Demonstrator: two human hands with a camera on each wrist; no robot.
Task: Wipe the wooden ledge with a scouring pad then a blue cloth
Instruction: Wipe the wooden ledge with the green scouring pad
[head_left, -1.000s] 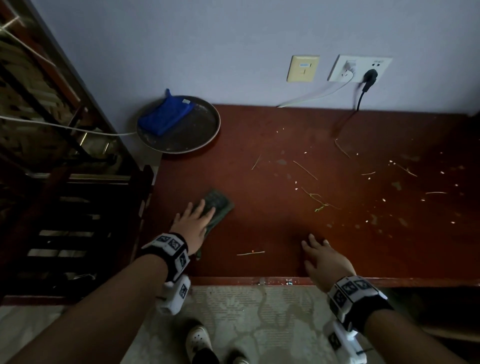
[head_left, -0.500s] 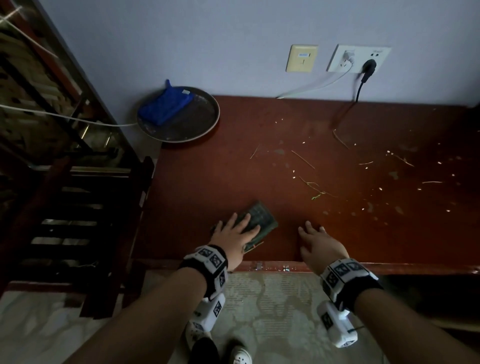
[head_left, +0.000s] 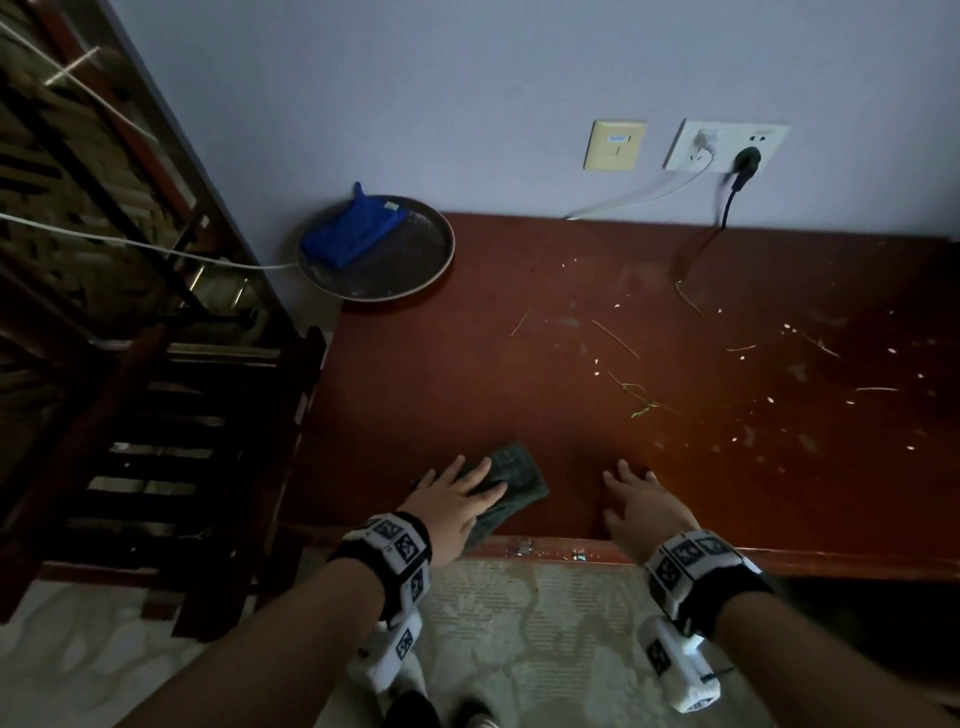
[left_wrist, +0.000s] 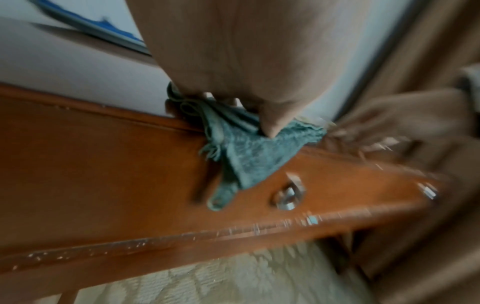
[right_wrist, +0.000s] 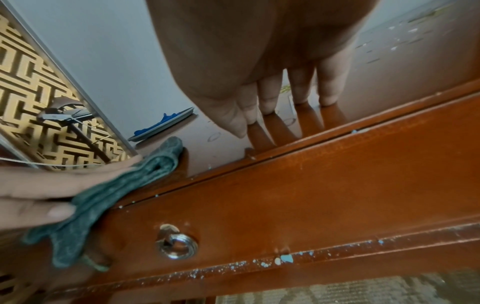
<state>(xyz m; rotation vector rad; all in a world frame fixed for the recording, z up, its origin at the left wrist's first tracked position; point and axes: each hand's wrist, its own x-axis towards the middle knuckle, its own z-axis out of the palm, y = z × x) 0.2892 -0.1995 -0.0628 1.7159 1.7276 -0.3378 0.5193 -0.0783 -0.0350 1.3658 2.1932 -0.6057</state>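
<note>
Pressing flat on the green scouring pad, the left hand lies with fingers straight and spread over the pad's left half at the near edge of the wooden ledge. Left wrist view, blurred, shows the pad folded, its lower part draped over the front edge and hanging against the ledge's front face. Right wrist view confirms the same: pad bunched under the left hand, one corner hanging down the front beside a round metal ring fitting.

Right hand rests on the ledge just beside the pad, apart from it, holding nothing. Its fingers are straight, tips touching the glossy top close to the front edge.

Blue cloth lies on a round dark tray at the far left corner of the ledge, against the wall, well apart from both hands; the tray overhangs the ledge's left end.

Surface condition: pale specks and thin straw-like strands scattered over the middle and right of the ledge, beyond the hands. Paint flecks noted along the lower front moulding.

Wall fittings: a cream switch plate and a white socket carrying a white and a black plug
</note>
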